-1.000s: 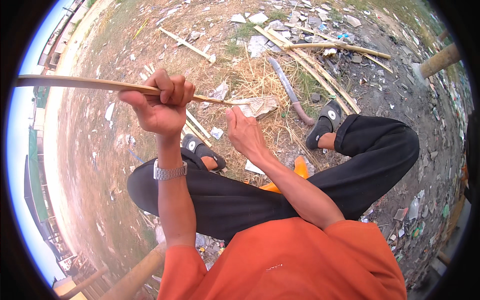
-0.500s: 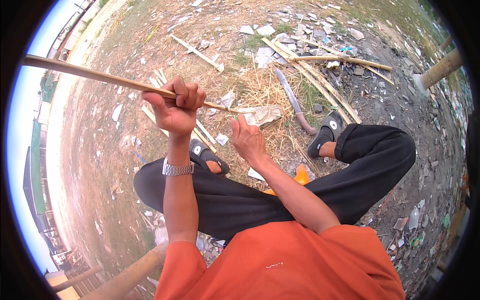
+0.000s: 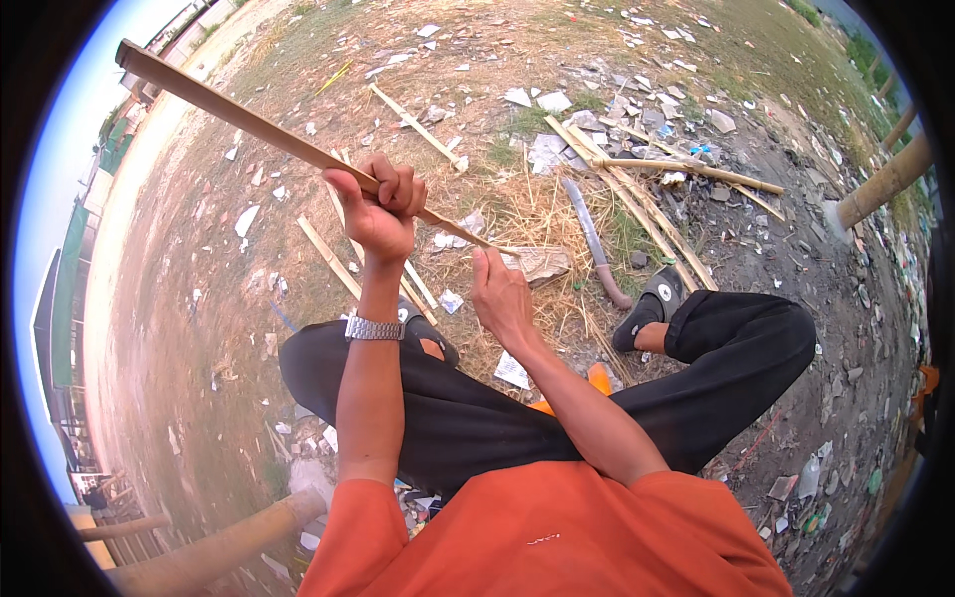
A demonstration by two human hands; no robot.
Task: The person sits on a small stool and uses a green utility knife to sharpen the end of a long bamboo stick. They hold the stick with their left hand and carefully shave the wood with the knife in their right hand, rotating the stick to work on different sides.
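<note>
A long, flat bamboo strip (image 3: 239, 114) slants from the upper left down toward the middle. My left hand (image 3: 383, 214) is closed around its lower part, thumb along it. Close to the strip's lower end, my right hand (image 3: 502, 303) is closed with its fingertips against the strip. Whatever it grips is hidden by the fingers. Just beyond that end, a pale wooden block (image 3: 542, 263) lies on the ground. A long curved blade (image 3: 585, 229) with a brownish handle rests to the right of the block, on dry straw (image 3: 527, 204).
Split bamboo strips (image 3: 637, 194) and a bamboo pole (image 3: 696, 171) lie among broken tiles at the far right. More strips (image 3: 330, 257) lie beneath my left hand. An orange object (image 3: 598, 379) shows between my legs. Thick poles stand at right (image 3: 885, 184) and lower left (image 3: 234, 542).
The bamboo strip slopes more steeply and shows more of its flat face. Both hands sit slightly farther right and lower in the picture, and the whole view has shifted a little.
</note>
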